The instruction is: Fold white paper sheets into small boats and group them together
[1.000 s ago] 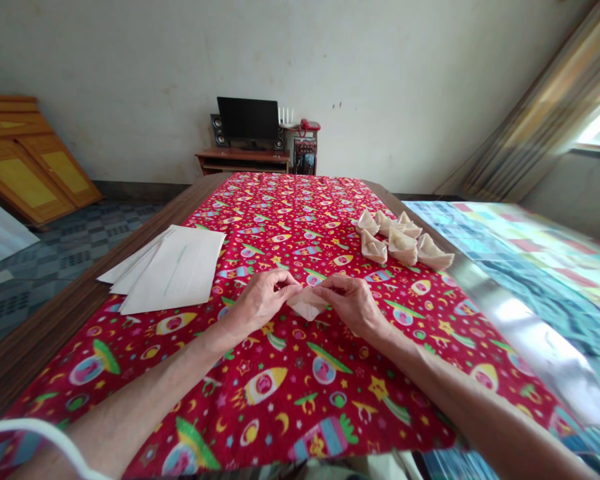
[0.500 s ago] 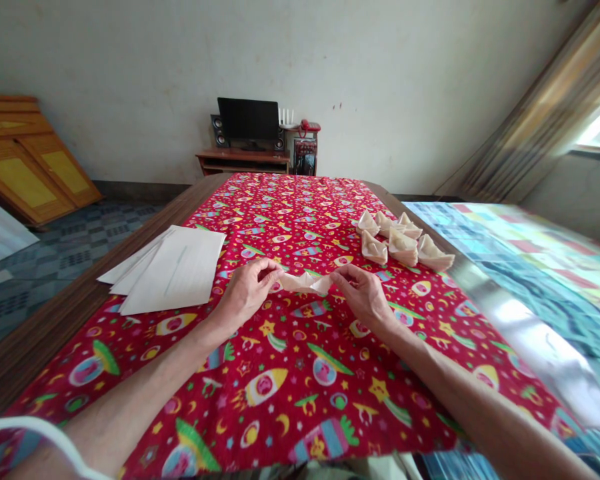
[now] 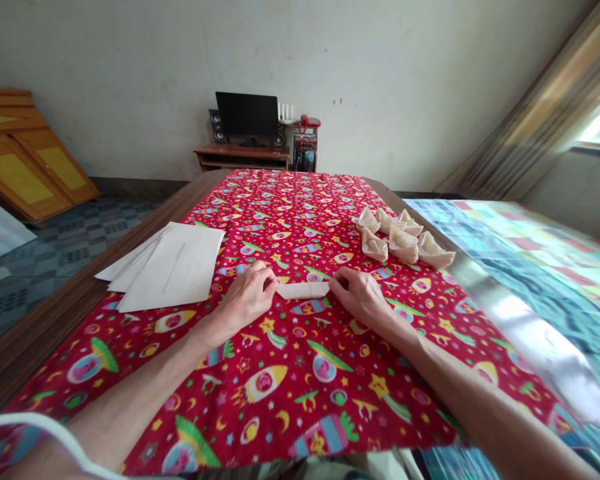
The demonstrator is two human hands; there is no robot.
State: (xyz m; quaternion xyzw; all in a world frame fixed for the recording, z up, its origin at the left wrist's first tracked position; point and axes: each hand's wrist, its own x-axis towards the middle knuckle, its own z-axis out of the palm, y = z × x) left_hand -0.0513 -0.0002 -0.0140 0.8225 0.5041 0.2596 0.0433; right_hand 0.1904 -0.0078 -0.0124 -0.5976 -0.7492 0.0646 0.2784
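A folded piece of pale paper (image 3: 304, 290) stretches between my two hands, low over the red patterned cloth (image 3: 300, 373). It looks like a long flat strip with slanted ends. My left hand (image 3: 250, 292) pinches its left end between thumb and fingers. At the right end, my right hand (image 3: 357, 293) grips it the same way, fingers curled. Several folded paper boats (image 3: 404, 244) stand grouped beyond my right hand. To the left lies a fanned stack of paper sheets (image 3: 180, 267).
The cloth covers a dark wooden table (image 3: 55, 343). A monitor (image 3: 247, 117) with speakers stands on a desk (image 3: 245, 152) by the wall, a red telephone (image 3: 310, 121) beside it. A bed (image 3: 545, 267) adjoins the right side. A white cable (image 3: 45, 427) crosses at lower left.
The folded paper went from a boat shape with a raised middle peak to a flatter, straighter strip. Both hands turned slightly and their fingers curled in more. The sheets and boats stayed put.
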